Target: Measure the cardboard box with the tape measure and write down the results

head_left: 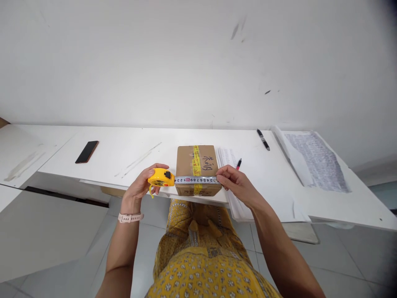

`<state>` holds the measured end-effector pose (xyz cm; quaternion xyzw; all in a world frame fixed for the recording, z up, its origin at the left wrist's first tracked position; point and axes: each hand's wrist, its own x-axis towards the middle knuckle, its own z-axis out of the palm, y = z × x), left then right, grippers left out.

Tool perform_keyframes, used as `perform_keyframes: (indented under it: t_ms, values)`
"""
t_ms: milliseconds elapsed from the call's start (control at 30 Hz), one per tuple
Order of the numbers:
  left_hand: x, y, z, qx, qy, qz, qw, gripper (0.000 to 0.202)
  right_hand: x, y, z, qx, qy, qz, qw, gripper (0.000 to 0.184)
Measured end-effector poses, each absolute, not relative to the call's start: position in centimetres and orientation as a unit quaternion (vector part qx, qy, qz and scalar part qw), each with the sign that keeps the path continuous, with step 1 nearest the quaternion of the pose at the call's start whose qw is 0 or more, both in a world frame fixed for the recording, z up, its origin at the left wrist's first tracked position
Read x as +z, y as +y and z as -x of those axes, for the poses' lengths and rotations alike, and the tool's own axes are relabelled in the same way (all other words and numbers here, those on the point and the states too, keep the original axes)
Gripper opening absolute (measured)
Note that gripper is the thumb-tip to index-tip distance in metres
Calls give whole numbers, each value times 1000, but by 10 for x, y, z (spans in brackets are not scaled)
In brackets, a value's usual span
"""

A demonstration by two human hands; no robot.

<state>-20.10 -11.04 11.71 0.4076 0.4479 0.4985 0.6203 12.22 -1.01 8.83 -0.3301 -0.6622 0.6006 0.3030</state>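
A yellow tape measure (160, 177) is in my left hand (143, 181), its case held just left of a small cardboard box (186, 159). The white blade (195, 180) stretches across the box along its near top edge, figures facing up. At the box's right edge, my right hand (232, 180) pinches the blade's end between thumb and fingers. Yellow printed tape (196, 159) runs over the middle of the box, and dark handwriting marks its top. The tip of the blade is hidden under my right fingers.
The box stands at the front edge of a white desk (149, 145). Papers (263, 178) lie right of it, with a red-and-black pen (238, 164) on them. A black pen (263, 139) and a written sheet (316, 157) are farther right. A phone (87, 152) lies left.
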Motion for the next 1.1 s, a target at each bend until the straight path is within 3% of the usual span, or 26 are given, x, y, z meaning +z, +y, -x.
perform_keyframes:
  t_ms: [200,533,900,1100]
  values:
    - [110,-110,201,501,446,-394,629,55,89,-9,-122,606,-659,327,301,24]
    - [144,-109,201,449,488,-461,590,50,88,-8,-123,579,-680,339,297,26]
    - [136,-108,203,447,483,-457,599,51,86,-8,-124,578,-682,338,293,27]
    - [145,-114,193,455,481,-466,587,56,101,-10,-129,523,-750,332,233,25]
